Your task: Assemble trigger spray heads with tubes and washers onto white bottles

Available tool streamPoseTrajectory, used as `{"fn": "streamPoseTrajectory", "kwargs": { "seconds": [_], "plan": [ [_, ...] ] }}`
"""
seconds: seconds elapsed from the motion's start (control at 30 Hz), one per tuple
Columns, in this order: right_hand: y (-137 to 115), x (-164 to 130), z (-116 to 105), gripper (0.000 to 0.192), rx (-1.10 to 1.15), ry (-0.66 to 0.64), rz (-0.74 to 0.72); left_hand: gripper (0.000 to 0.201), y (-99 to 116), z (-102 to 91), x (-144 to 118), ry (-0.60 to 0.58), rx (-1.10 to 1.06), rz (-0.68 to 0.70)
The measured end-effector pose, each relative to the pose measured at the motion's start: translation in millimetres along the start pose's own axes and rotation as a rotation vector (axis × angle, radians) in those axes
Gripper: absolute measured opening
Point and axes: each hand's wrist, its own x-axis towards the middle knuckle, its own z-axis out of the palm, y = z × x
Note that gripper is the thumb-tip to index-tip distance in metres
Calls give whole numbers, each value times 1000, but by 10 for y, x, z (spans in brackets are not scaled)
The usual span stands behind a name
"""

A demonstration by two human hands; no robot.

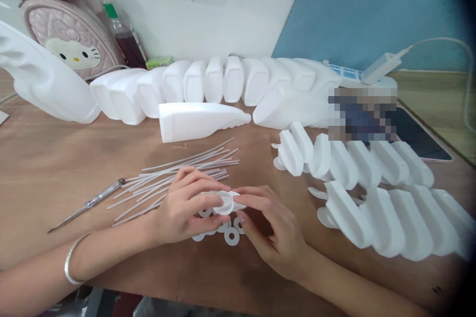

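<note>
Between my two hands, a small white plastic cap (225,203) with a round opening is held above the table. My left hand (191,203) pinches it from the left, with the index finger lying over its round part. From the right, my right hand (269,223) grips its other end with the fingertips. Just below, several flat white ring washers (231,236) lie on the wood, partly hidden by the hands. Behind my left hand is a loose bundle of thin white tubes (178,168). A screwdriver-like tool (89,203) with a clear handle and pointed metal shaft lies further left.
White plastic bottles (193,81) stand in a row at the back, one bottle (201,120) lying before them. White molded trigger shrouds (394,218) fill the right side in two rows. Behind stand a pink bag (67,25), a dark-liquid bottle (128,42) and a power strip (345,74).
</note>
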Motion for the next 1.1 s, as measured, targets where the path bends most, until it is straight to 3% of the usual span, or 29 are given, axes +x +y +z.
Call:
{"fn": "streamPoseTrajectory", "kwargs": {
  "seconds": [0.5, 1.1],
  "plan": [
    [51, -33, 10, 38, -192, 40, -163, 20, 28, 1, 37, -69, 74, 9],
    [49, -44, 27, 25, -383, 3, -234, 16, -9, 22, -5, -104, 124, 92]
  ]
}}
